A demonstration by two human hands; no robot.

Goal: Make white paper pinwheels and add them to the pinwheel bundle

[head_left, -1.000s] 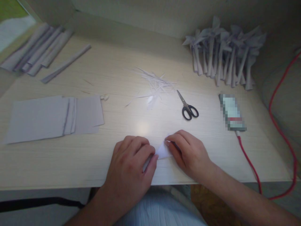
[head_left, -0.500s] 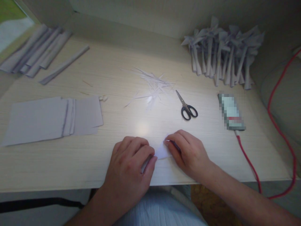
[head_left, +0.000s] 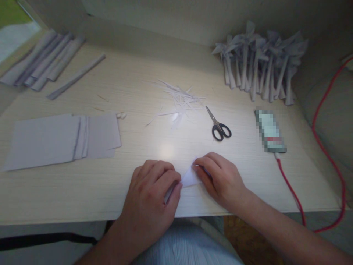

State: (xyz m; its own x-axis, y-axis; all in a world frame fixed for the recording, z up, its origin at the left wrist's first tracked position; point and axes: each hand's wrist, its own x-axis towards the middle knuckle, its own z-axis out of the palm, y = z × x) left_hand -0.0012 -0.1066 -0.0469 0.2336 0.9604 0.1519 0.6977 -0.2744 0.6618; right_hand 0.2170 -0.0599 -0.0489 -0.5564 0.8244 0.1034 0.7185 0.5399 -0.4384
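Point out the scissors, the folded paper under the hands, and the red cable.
scissors (head_left: 220,129): head view, near the pivot above the black handles.
folded paper (head_left: 189,177): head view, bare white part between both hands.
red cable (head_left: 292,191): head view, stretch crossing the table's near edge.

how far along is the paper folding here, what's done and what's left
Done: a bunch of finished paper pinwheels leans against the back wall, with cut scraps beside the scissors. In hand: left hand and right hand press a small white paper piece on the table. Left: flat sheets and rolled strips lie unused.
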